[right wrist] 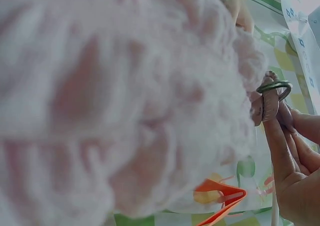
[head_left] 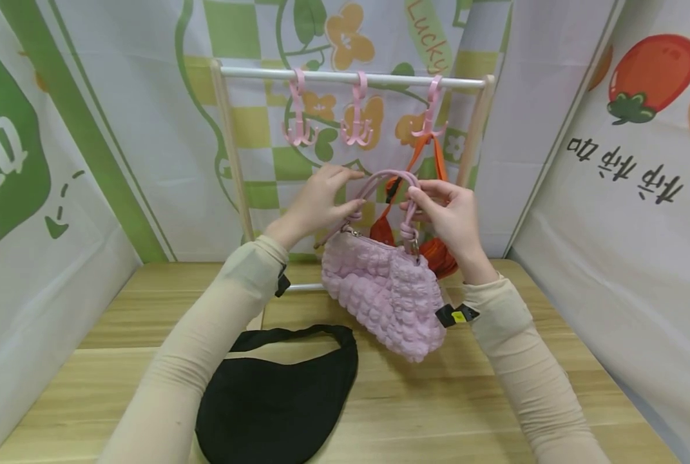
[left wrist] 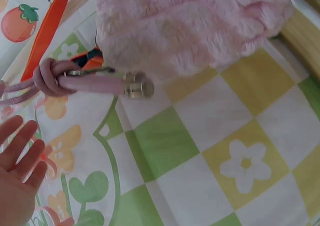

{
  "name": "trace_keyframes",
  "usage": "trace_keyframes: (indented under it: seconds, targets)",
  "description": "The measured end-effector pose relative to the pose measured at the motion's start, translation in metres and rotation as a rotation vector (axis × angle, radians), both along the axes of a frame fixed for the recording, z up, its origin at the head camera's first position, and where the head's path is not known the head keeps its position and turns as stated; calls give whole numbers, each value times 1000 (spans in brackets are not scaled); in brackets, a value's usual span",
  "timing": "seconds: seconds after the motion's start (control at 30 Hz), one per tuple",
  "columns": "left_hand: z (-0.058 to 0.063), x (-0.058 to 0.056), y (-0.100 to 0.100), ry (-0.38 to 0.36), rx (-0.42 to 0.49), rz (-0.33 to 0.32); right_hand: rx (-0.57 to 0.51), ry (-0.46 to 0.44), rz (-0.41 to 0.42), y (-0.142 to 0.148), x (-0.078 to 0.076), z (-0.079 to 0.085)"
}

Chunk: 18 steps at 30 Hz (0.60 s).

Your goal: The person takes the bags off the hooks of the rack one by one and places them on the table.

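Note:
A pink puckered handbag (head_left: 385, 290) hangs tilted over the table by its looped handle (head_left: 388, 173). My right hand (head_left: 451, 212) pinches the right side of that handle between thumb and fingers, just above its knot; the right wrist view shows the fingers close to a metal ring (right wrist: 275, 87). My left hand (head_left: 324, 200) is beside the handle's left side, thumb and fingers spread apart. In the left wrist view its fingers (left wrist: 22, 148) are extended, just below the knotted cord (left wrist: 52, 78). A black shoulder bag (head_left: 275, 399) lies flat on the table under my left forearm.
Behind the handbag stands a rack with a metal rail (head_left: 333, 76) and wooden posts. Pink hooks (head_left: 356, 116) hang along the rail. The rightmost one carries an orange bag (head_left: 437, 254), partly hidden. Printed cloth surrounds the wooden table (head_left: 495, 386).

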<state>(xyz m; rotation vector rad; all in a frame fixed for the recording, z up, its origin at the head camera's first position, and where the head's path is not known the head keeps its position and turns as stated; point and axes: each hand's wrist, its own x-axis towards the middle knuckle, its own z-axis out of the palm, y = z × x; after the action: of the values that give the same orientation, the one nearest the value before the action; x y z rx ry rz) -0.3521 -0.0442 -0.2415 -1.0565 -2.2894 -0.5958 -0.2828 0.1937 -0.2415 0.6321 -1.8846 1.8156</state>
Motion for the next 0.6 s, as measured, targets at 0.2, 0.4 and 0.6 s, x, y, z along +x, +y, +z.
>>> trace_keyframes:
  seconds: [0.2, 0.4, 0.6]
  targets:
    - [-6, 3, 3, -64, -15, 39, -3, 0, 17, -1, 2, 1]
    - [-14, 3, 5, -94, 1, 45, -28, -19, 48, -2, 5, 0]
    - [-17, 4, 4, -96, 26, 20, -45, -34, 66, 0, 7, 0]
